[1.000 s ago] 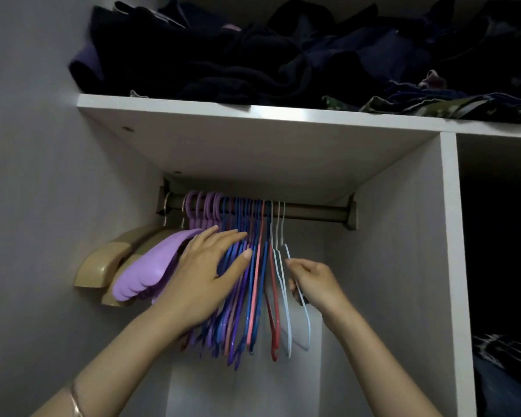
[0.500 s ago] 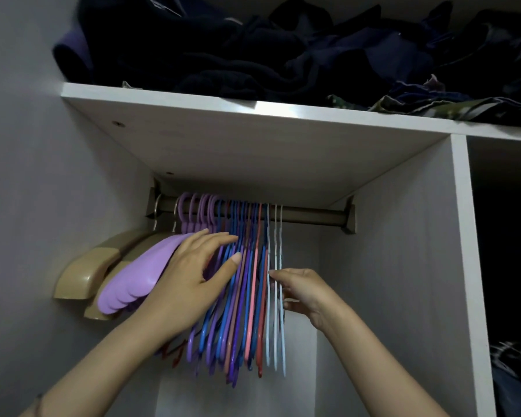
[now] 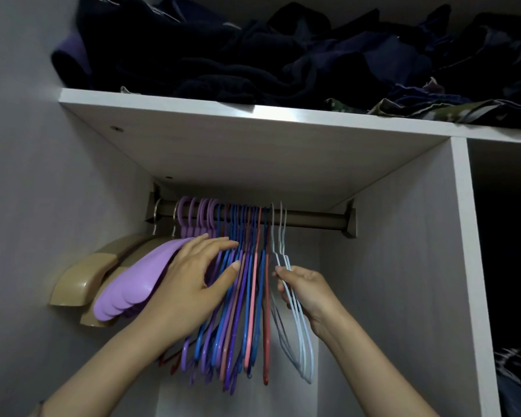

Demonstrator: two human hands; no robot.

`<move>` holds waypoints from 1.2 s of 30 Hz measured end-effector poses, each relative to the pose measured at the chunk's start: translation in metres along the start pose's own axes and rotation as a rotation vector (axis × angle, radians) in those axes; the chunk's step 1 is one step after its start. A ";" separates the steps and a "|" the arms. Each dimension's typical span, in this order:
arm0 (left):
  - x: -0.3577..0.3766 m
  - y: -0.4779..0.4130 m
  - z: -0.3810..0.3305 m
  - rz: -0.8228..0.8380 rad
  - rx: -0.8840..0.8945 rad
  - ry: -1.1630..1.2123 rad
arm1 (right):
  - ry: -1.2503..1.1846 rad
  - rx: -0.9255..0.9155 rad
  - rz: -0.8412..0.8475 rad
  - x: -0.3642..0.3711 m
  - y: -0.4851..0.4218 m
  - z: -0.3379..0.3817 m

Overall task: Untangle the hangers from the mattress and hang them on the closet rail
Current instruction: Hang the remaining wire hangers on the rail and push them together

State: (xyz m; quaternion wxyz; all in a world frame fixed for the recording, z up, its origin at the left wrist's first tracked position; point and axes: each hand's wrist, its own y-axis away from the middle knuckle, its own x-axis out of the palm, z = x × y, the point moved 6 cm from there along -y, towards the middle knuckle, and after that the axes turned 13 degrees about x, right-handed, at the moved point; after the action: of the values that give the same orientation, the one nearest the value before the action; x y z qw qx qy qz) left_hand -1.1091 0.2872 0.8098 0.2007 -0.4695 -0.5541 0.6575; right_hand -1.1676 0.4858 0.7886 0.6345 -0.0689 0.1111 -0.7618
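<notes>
A brown closet rail runs under a white shelf. Several hangers hang on it: tan wooden ones at the far left, wide lilac plastic ones, then a packed bunch of blue, purple and pink thin hangers, and pale white wire hangers at the right end. My left hand lies with straight fingers against the lilac and blue hangers, pressing them leftward. My right hand pinches the white wire hangers just below their necks. The mattress is out of view.
The white shelf above carries a heap of dark folded clothes. A white side panel closes the compartment on the right, with a dark compartment beyond it. The rail's right stretch is bare.
The white wire hangers have shifted slightly right, away from the coloured bunch, with my right hand now gripping them. My left hand stays pressed on the bunch. The camera has tilted slightly.
</notes>
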 end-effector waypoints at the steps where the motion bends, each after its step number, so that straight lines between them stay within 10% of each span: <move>1: 0.000 -0.001 -0.001 0.002 -0.001 -0.001 | -0.005 -0.011 -0.009 -0.003 0.001 0.001; 17: 0.005 -0.001 -0.014 0.044 -0.018 -0.021 | -0.078 0.050 -0.020 -0.015 -0.006 -0.004; 22: 0.002 0.000 -0.011 0.047 -0.024 -0.020 | 0.233 -0.006 -0.151 -0.026 0.008 0.014; 29: -0.012 0.005 -0.027 -0.010 0.126 -0.039 | 1.037 -0.703 -0.249 0.016 -0.006 0.091; 36: -0.041 0.005 -0.031 -0.105 0.136 -0.216 | 1.495 -0.607 -0.181 0.032 -0.063 0.086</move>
State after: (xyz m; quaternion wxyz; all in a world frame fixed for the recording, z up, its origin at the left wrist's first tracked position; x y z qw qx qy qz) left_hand -1.0622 0.2701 0.8232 0.2056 -0.3516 -0.5505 0.7287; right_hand -1.2126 0.4578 0.8868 0.2820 0.2802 0.7015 -0.5914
